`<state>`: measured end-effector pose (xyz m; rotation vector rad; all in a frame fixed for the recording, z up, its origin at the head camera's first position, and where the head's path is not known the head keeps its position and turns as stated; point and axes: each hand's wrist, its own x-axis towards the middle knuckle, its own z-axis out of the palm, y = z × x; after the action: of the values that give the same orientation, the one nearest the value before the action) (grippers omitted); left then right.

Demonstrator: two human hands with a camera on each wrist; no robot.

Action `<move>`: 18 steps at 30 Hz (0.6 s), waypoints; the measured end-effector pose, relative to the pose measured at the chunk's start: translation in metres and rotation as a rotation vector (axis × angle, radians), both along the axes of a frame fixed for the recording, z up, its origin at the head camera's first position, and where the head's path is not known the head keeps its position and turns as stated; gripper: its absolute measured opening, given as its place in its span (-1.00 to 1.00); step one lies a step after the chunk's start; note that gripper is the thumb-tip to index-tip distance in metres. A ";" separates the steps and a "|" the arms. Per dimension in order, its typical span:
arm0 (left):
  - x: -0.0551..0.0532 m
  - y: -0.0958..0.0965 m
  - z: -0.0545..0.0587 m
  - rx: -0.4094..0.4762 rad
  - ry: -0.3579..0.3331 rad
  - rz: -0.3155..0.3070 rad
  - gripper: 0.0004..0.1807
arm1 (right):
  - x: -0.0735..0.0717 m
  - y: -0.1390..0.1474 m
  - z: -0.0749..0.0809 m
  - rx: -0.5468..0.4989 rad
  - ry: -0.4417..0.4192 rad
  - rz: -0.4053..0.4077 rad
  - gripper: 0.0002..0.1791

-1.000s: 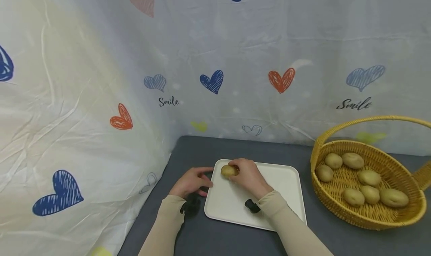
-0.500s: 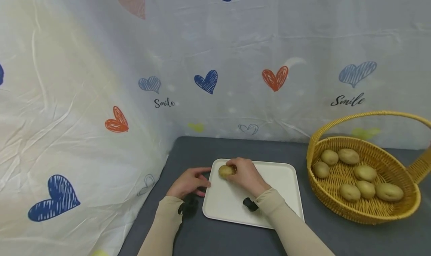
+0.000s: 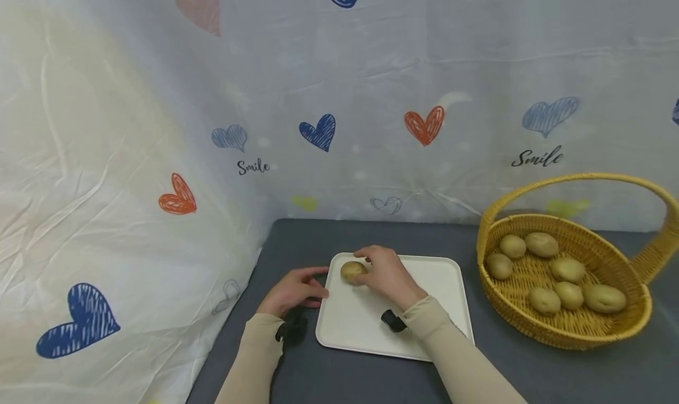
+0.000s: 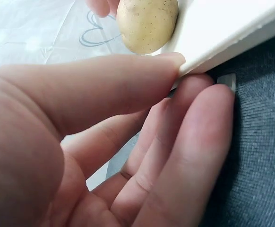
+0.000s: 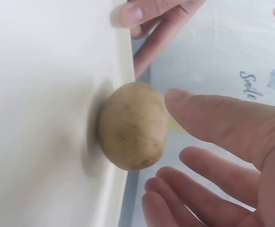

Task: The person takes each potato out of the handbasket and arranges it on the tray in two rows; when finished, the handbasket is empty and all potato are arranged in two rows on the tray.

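A yellowish-brown potato (image 3: 352, 272) lies at the far left corner of a white rectangular tray (image 3: 355, 327). My right hand (image 3: 389, 277) is just to the right of the potato. In the right wrist view its thumb is right at the side of the potato (image 5: 133, 126), and the other fingers are spread loosely away from it. At the tray's left edge, my left hand (image 3: 292, 292) pinches the rim. Seen from the left wrist, the thumb presses on top of the tray's rim (image 4: 232, 47) while fingertips sit against its outer side.
To the right of the tray stands a yellow wicker basket (image 3: 562, 331) with a tall handle, holding several potatoes (image 3: 567, 270). Dark grey cloth (image 3: 329, 377) covers the table. A curtain (image 3: 371, 174) printed with hearts hangs behind and on the left.
My right fingers have come off the potato, which stays on the tray in the same corner. The left hand keeps its hold on the tray's edge. The head view has shifted slightly rightward.
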<state>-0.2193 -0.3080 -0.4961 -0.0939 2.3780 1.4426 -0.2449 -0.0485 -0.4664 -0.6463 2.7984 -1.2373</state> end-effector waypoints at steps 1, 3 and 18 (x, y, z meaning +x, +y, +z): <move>0.000 0.000 0.000 0.002 -0.002 -0.003 -0.22 | 0.001 0.002 0.001 -0.004 0.000 0.001 -0.45; 0.001 -0.001 -0.001 0.005 0.000 -0.008 -0.22 | 0.005 0.006 0.004 -0.017 -0.002 0.005 -0.45; -0.003 0.002 -0.006 -0.001 -0.042 -0.011 -0.16 | 0.083 0.171 0.051 0.126 0.136 -0.112 -0.49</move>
<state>-0.2223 -0.3062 -0.5016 -0.1111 2.3421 1.4201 -0.1614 0.1221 -0.4152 -0.5957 3.0326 -1.0594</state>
